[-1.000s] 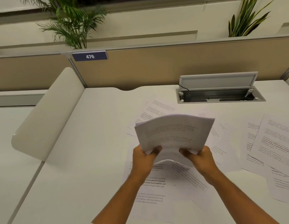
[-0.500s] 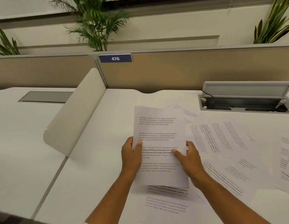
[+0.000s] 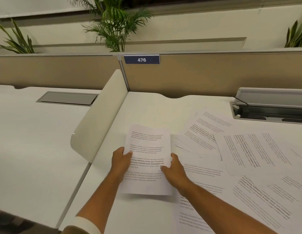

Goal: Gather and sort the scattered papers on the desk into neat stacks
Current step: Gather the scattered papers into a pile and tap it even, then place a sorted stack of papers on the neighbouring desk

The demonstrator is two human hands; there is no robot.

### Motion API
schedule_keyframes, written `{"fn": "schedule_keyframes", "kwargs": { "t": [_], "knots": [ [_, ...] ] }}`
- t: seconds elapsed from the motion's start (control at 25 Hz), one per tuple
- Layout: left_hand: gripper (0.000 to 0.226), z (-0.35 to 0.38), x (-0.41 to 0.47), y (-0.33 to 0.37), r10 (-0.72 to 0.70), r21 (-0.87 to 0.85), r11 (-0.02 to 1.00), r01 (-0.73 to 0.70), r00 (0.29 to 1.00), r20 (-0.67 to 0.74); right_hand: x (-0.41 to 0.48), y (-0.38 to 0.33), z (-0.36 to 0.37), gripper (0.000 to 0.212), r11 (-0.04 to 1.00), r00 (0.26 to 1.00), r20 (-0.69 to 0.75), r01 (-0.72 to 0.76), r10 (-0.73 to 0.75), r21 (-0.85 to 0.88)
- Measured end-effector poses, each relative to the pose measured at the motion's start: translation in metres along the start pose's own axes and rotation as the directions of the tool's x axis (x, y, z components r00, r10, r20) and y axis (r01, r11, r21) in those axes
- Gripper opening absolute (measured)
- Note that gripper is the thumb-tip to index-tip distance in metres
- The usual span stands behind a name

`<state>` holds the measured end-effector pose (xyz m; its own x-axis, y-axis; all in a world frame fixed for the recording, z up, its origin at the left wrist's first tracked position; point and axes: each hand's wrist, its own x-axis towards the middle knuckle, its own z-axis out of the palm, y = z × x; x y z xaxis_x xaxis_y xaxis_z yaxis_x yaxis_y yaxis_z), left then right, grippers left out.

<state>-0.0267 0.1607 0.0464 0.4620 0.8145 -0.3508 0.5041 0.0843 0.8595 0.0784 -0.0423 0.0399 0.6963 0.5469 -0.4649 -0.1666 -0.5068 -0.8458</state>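
White papers [image 3: 147,159] with black text, white desk [image 3: 147,108], navy number plate [image 3: 141,59].

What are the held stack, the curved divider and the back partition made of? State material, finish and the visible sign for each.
Held stack, gripped by the left hand and right hand: thin matte white paper, printed text, edges flexing.
Curved divider: looks like smooth cream plastic or coated board; rounded corner, even soft sheen.
Back partition: probably beige fabric or laminate with a grey metal-looking top rail; texture is too soft to tell.

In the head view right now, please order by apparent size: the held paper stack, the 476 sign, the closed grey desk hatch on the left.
1. Held paper stack, though nearness to the camera enlarges it.
2. Closed grey desk hatch.
3. 476 sign.
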Motion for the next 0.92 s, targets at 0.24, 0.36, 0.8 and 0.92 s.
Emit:
{"fn": "schedule_keyframes", "kwargs": {
  "t": [0.24,0.36,0.8,0.92],
  "knots": [
    [0.013,-0.023,0.039,-0.009,-0.035,0.098,0.995,0.034,0.999,0.007,0.016,-0.008,0.022,0.045,0.993,0.997,0.052,-0.051,0.057,-0.104],
    [0.012,-0.028,0.052,-0.013,-0.041,0.145,0.989,0.039,0.999,0.007,0.020,-0.005,0.028,0.045,0.986,0.995,0.066,-0.057,0.068,-0.155],
    [0.062,-0.010,0.045,-0.003,0.005,0.650,0.755,0.085,0.991,-0.135,0.019,0.004,-0.016,0.068,0.986,0.989,-0.134,0.039,-0.061,-0.163],
    [0.066,0.015,0.026,0.006,0.149,0.777,0.630,-0.016,0.984,-0.100,0.015,0.015,-0.052,0.066,0.990,0.968,-0.233,0.061,-0.090,-0.130]
  ]
}}
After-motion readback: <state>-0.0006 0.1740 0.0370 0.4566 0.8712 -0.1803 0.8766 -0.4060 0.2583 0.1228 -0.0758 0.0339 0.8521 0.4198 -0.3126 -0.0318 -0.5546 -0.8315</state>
